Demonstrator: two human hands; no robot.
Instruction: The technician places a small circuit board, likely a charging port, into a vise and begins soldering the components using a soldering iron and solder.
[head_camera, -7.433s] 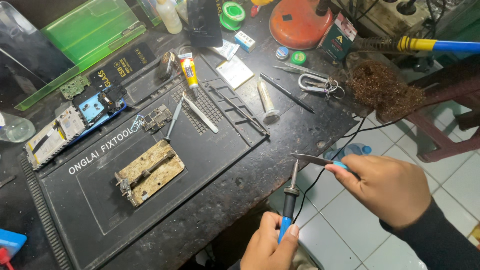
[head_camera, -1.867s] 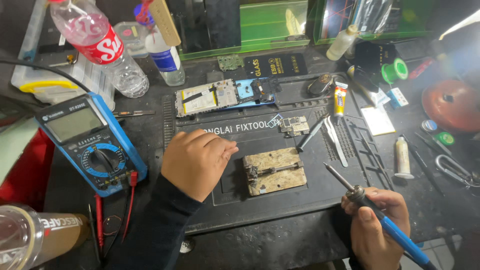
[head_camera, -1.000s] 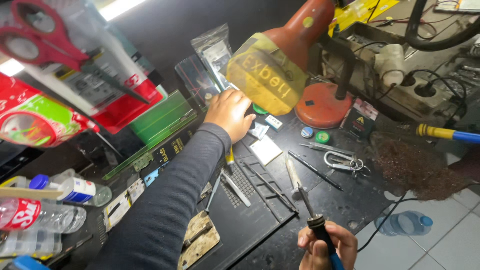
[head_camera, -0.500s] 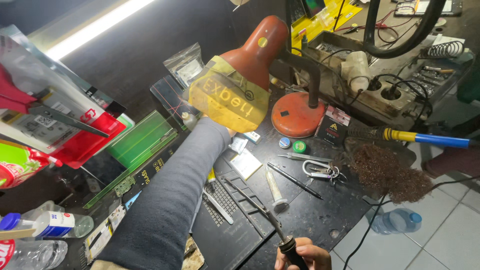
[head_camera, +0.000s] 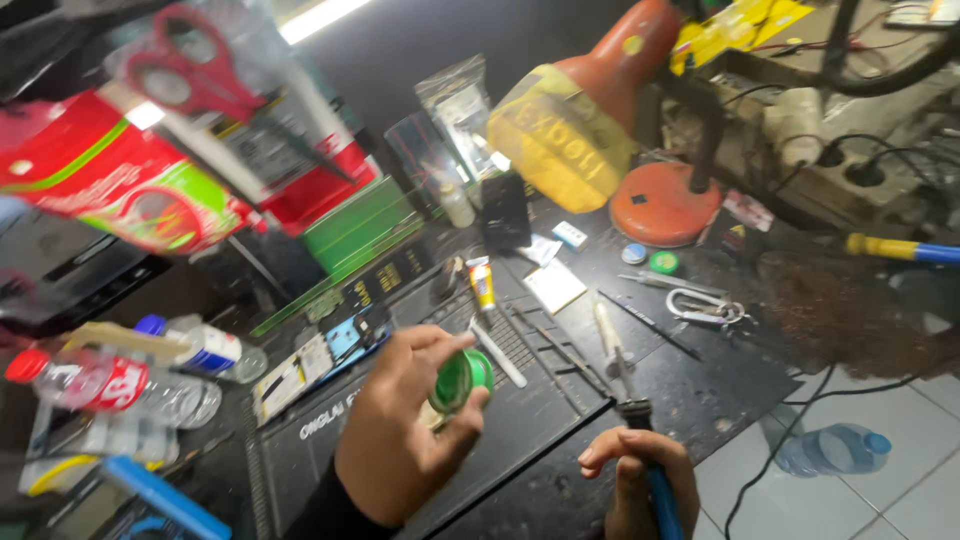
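Over the black work mat (head_camera: 560, 420), the person's left hand (head_camera: 400, 430) has its fingers curled around a small round green tin (head_camera: 462, 380), thumb on top, holding it tilted just above the mat's middle. The right hand (head_camera: 635, 480), low at the near edge of the bench, is clenched on a soldering iron with a blue handle (head_camera: 650, 470); its metal tip points up and away, towards the mat's right edge, close to the tin but not touching it.

A yellow-capped tube (head_camera: 482, 285) lies near the mat's far edge, with a white card (head_camera: 555, 285) just beside it. Farther back, an orange desk lamp (head_camera: 660, 200) stands on its round base. At the left edge a clear plastic bottle with a red cap (head_camera: 110, 385) lies on its side. Red-handled scissors (head_camera: 190, 90) hang in packaging up on the left.
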